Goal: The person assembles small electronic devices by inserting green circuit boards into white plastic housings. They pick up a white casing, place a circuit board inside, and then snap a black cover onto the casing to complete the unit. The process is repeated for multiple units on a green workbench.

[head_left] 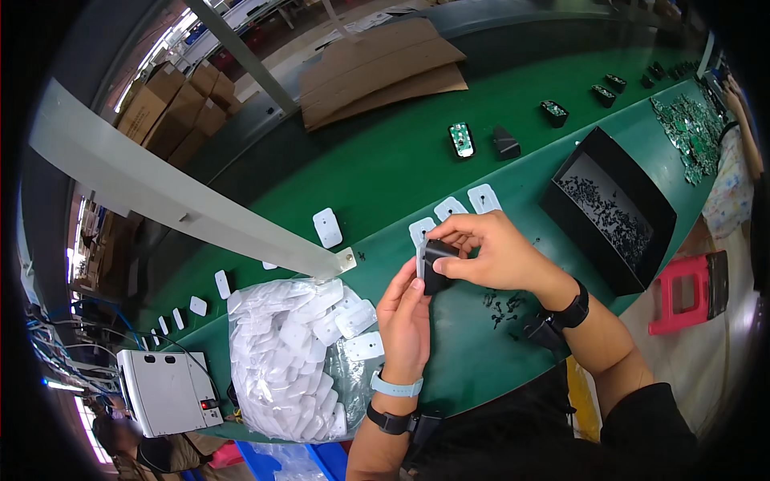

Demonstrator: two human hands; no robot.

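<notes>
In the middle of the picture, my left hand (pixel 405 321) pinches a white plastic cover (pixel 421 260) by its lower edge. Against that cover sits a black plastic housing (pixel 438 264), gripped from the right by the fingers and thumb of my right hand (pixel 505 255). The two parts touch; their inner faces are hidden. Just beyond my fingers lie more white covers (pixel 484 198), each with a dark spot. Small black parts (pixel 501 309) are scattered on the green table below my right hand.
A clear bag (pixel 345 405) of white covers lies at left. At right stands a black tray (pixel 589 268) of small black parts. Circuit boards (pixel 688 132) are heaped farther right. Housings (pixel 462 140) lie on the green belt. A slanted metal post (pixel 200 216) crosses the left side.
</notes>
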